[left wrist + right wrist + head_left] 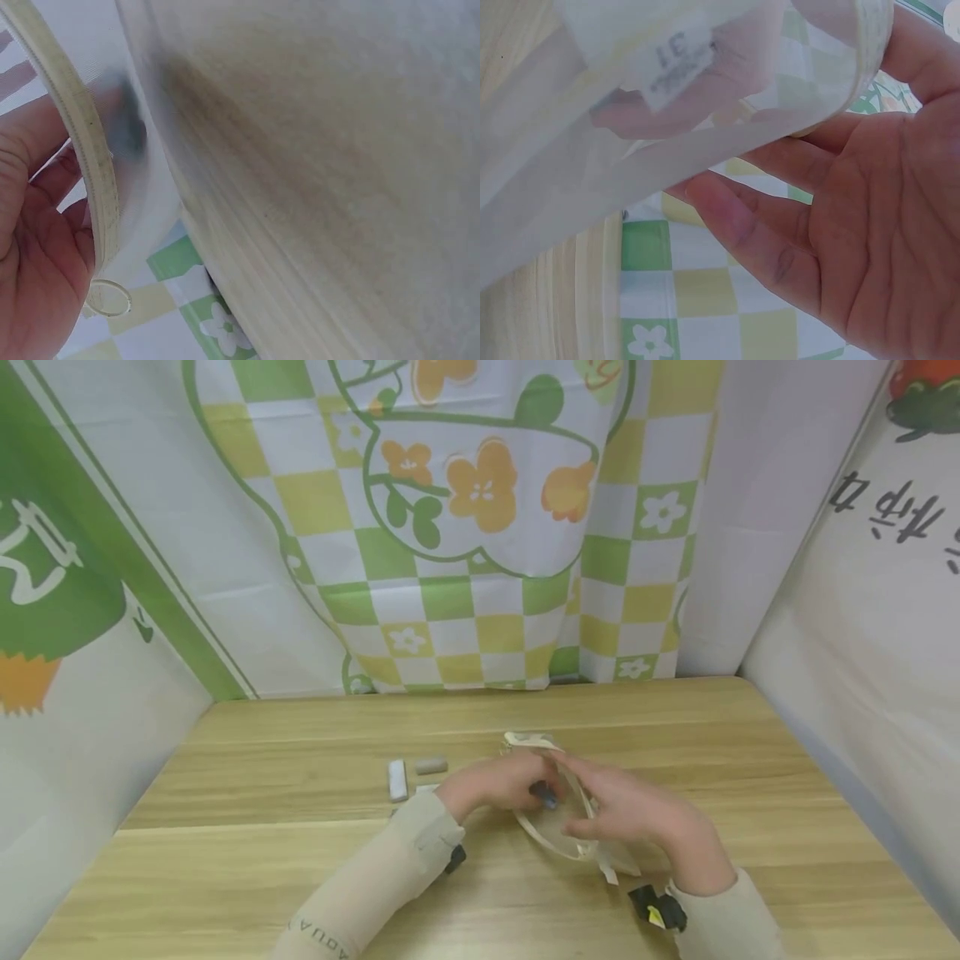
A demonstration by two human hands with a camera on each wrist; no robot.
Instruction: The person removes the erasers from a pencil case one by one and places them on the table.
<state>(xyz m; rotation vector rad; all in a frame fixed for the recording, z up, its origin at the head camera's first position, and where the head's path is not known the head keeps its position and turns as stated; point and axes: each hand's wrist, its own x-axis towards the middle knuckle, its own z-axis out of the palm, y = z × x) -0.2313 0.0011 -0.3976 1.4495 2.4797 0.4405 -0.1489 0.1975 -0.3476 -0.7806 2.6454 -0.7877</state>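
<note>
My left hand (513, 781) reaches into the mouth of a translucent pouch (551, 835) with a cream zipper edge. Its fingertips pinch a small dark blue object (546, 793), blurred through the pouch wall in the left wrist view; its kind cannot be told. My right hand (633, 802) is at the pouch's right side, fingers stretched along the rim and thumb apart from them. In the right wrist view its fingers (780, 157) pass behind the pouch wall, where a white label (676, 64) shows. A ring pull (110, 298) hangs at the zipper's end in the left wrist view.
Left of the pouch, on the wooden table (262, 860), lie a white block (397, 780) and a grey block (431, 766). Another pale piece (427, 788) is partly hidden by my left arm. A checked curtain (450, 610) hangs behind the table.
</note>
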